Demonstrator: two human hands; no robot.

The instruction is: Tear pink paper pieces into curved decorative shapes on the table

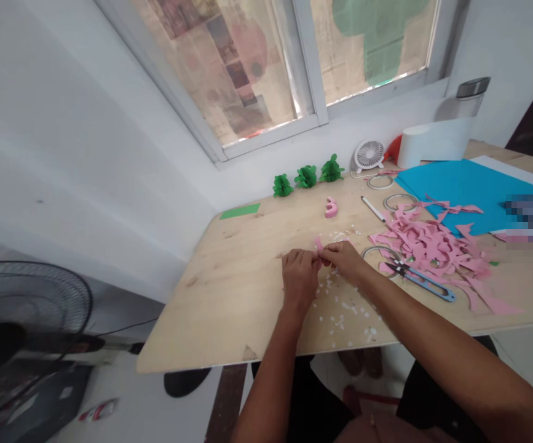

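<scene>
Wooden surface [220, 283]: carries blue sheets [482, 184] at right, pink scraps [432, 243] heaped beside them. Left hand [299, 274] and right hand [343, 257]: together, fingers closed on a small pink piece [319, 243], left of the heap.

The person wears a dusty pink-brown top [388, 429], seen toward five o'clock, with a small orange-gold detail [372, 421] on its front. Black legwear [315, 403] shows on either side of it, toward half past five and half past four. The left hand [299, 277], right hand [343, 259] and both forearms are bare.
</scene>
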